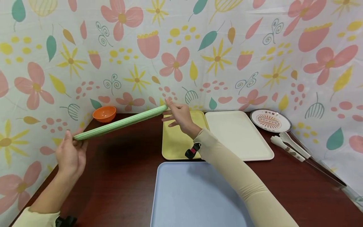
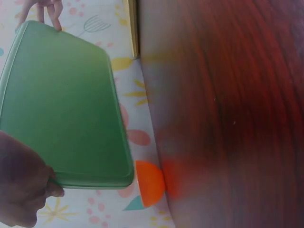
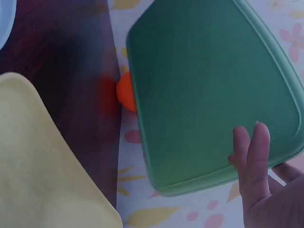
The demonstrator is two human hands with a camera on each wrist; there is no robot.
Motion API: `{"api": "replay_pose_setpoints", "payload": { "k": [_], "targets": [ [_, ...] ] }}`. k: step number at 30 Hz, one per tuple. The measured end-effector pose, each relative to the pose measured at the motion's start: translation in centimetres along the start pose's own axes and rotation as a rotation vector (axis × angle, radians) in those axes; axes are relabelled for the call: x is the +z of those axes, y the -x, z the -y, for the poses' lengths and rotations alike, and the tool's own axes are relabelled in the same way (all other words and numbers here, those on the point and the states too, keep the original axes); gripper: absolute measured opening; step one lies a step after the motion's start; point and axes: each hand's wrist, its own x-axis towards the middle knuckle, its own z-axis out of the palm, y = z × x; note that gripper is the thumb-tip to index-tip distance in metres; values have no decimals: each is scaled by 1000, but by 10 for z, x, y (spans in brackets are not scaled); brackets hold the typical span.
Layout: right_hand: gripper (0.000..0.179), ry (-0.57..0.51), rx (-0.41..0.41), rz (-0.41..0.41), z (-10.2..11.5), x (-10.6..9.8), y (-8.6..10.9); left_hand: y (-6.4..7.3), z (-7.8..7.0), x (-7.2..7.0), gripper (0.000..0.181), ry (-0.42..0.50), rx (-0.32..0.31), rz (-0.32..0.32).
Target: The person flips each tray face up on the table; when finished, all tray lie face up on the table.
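A green tray (image 1: 122,123) is held up above the table, tilted, its right end higher than its left in the head view. My left hand (image 1: 71,154) grips its left end. At the other end my right hand (image 1: 181,117) pinches the edge, some fingers spread. Both wrist views show the broad underside of the green tray (image 2: 66,104), with the left hand (image 2: 21,180) at one short side. In the right wrist view, fingers of the right hand (image 3: 259,175) lie against the green tray (image 3: 209,95) near its corner.
A yellow tray (image 1: 175,142) and a white tray (image 1: 235,135) lie side by side at the back, with a blue tray (image 1: 195,195) in front. An orange bowl (image 1: 104,114) stands at the back left. On the right are a patterned plate (image 1: 270,120) and tongs (image 1: 295,148).
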Motion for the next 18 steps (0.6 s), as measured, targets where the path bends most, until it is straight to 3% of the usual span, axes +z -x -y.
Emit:
{"api": "replay_pose_setpoints", "payload": {
  "k": [3,6,11,15,18],
  "targets": [
    [47,-21,-21,23,-3,-1,0,-1,2,0,16,1,2,-48],
    [41,-44,-37,54,-6,-3,1,-1,4,3,7,-33,46,-94],
    [38,-102,-11,72,-10,-3,1,-1,2,8,43,-21,97,-135],
    [42,-212,14,65,-14,-3,-1,-1,1,11,53,-33,78,-170],
    [46,-277,29,50,-16,-3,-3,0,2,8,45,-23,4,-136]
  ]
}}
